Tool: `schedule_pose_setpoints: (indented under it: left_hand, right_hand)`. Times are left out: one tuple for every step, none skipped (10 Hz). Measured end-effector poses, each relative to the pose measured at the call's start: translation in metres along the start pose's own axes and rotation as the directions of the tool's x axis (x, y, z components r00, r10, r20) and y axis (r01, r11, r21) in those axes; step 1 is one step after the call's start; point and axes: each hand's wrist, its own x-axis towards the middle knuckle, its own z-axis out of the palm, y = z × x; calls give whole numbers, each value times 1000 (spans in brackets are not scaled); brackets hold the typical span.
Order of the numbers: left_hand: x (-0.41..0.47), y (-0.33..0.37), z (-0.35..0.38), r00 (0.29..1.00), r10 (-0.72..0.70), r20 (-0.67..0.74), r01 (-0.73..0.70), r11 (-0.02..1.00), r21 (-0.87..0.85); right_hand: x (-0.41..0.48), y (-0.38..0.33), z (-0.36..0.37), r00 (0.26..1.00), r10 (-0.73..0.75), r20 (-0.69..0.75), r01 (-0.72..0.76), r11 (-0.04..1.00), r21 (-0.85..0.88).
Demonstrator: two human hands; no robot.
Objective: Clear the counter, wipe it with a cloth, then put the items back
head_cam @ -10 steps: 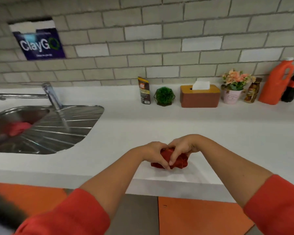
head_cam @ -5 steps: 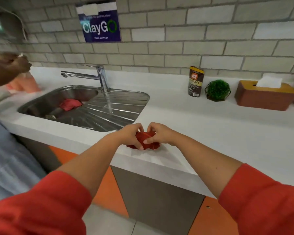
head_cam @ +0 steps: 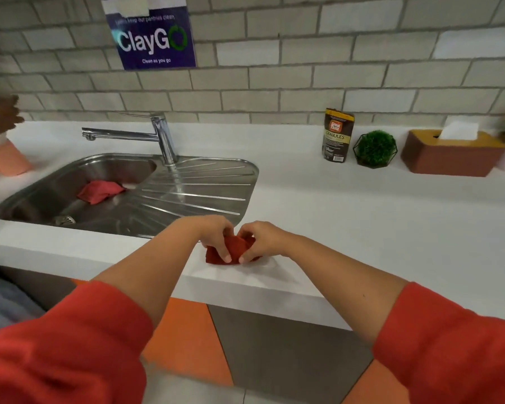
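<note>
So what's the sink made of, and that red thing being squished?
The sink looks like stainless steel with a brushed finish: silvery, reflective, with pressed drainer ridges. The red cloth looks like soft woven fabric, maybe microfibre: matte, and it bunches into folds.

The white counter [head_cam: 362, 228] has a sink [head_cam: 187, 196] set in at left, a cloth [head_cam: 236, 249] at its near edge, and a pouch [head_cam: 338, 135], plant [head_cam: 375, 148] and tissue box [head_cam: 449, 156] far right.
</note>
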Motion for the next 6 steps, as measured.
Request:
schedule_pose_setpoints:
  left_hand:
    - [5,-11,-7,998,31,55,-37,992,118]
    - [9,-16,-13,990,76,118,-101,969,224]
    - [12,-13,-19,982,96,164,-145,935,324]
    - [16,-8,-23,975,85,204,-168,886,432]
    - [17,0,-23,966,69,248,-187,851,490]
    - [18,9,-25,967,18,255,-162,815,556]
  right_hand:
    - [8,-10,3,999,51,18,-51,999,5]
    - [11,-15,7,996,88,28,-89,995,38]
    - [8,-21,11,992,123,19,-124,991,50]
    - [8,-21,14,987,158,-5,-157,985,70]
    - [1,-23,15,981,192,9,-192,980,55]
    - [-8,-21,10,972,230,45,-233,971,60]
